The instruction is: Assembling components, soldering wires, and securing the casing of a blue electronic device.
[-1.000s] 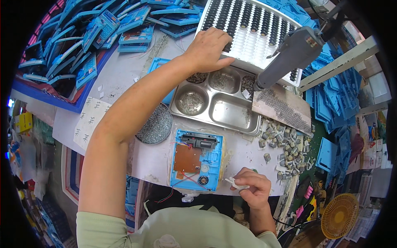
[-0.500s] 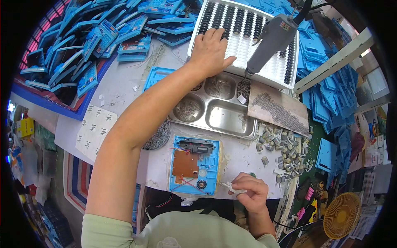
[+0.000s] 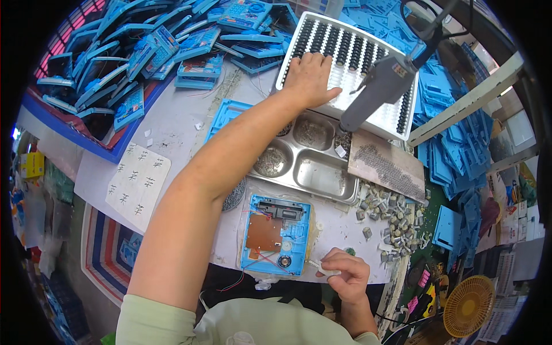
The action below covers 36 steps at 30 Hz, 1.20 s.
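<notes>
My left hand reaches over the near left part of a white tray, its fingers resting on rows of small black round parts. Its thumb stands apart from the fingers; what lies beneath the palm is hidden. Close to the table's front edge, my right hand pinches a small white plastic part. Just left of it lies an open blue plastic casing, with a brown circuit board, a black module, a round speaker and thin red wires inside.
A grey electric screwdriver hangs over a steel compartment tray holding screws. Small metal motors are heaped at right, below a board of screws. A blue crate overflows with blue casings at left. A marked white card lies nearby.
The whole view has shifted slightly, with the table sitting a little lower and to the right. My left hand stays at the black parts, and my right hand keeps the white part.
</notes>
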{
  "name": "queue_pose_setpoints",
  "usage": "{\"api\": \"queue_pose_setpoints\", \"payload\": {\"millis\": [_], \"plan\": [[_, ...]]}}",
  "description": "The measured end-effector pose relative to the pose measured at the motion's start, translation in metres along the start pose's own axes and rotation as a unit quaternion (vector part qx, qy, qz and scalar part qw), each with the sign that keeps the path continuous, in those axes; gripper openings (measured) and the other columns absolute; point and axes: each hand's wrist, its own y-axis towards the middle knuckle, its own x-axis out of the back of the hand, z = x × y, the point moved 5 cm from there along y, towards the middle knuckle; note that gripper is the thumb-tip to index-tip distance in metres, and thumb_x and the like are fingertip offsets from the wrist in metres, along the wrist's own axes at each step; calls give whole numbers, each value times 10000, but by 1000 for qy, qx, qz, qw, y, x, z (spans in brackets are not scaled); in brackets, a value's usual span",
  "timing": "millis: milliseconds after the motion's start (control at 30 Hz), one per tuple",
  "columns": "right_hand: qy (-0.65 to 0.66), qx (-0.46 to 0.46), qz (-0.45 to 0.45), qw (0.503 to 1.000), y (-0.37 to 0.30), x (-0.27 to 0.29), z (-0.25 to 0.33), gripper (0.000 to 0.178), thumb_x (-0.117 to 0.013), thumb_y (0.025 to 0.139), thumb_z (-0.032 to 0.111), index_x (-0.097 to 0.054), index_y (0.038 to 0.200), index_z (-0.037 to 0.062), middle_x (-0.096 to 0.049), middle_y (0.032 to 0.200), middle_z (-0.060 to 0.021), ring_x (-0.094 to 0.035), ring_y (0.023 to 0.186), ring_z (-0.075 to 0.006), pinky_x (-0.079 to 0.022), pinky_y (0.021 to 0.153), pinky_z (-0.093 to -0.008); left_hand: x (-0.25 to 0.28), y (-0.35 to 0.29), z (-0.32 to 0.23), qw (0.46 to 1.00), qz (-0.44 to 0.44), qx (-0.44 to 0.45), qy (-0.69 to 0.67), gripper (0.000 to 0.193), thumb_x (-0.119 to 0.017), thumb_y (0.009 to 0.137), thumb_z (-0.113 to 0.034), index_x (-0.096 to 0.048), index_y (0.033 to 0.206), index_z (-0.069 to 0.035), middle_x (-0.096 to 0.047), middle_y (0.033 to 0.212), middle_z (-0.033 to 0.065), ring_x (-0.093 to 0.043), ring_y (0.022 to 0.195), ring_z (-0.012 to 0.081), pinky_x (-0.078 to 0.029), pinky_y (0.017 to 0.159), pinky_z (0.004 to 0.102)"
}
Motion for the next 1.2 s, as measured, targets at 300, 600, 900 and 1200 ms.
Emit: {"api": "queue_pose_setpoints", "payload": {"millis": [300,600,900,1200], "plan": [[18,-6,-120,993,-21,8,-9,418,-900,739,81,-687,1047,-103,-711,1018,-179,-669,940,-263,-516,861,-376,22,-26,3,986,-161,-14,-31,621,-695,876,-460,-598,1325,-42,-615,1278,195,-529,1227,399,-401,1006,545],[109,-115,-182,970,-45,30,-39,393,-756,917,180,-616,1181,-75,-712,1034,-195,-702,921,-261,-535,888,-401,125,-267,-79,924,195,-81,-318,109,-755,830,-143,-686,899,-94,-608,820,80,-615,804,282,-459,767,408],[8,-84,-205,975,-45,47,-46,286,-666,871,83,-626,1117,-59,-693,975,-166,-688,878,-266,-558,816,-395,79,-291,-121,968,211,-93,-104,133,-727,704,-209,-723,792,-110,-648,756,65,-644,766,242,-460,712,442],[-74,-89,-210,971,-76,83,-81,386,-678,963,82,-556,1317,-12,-669,1050,-256,-654,829,-286,-561,737,-376,70,-305,-141,985,150,-58,-67,76,-677,732,-203,-721,710,-145,-691,795,0,-626,758,192,-388,789,400]]}}
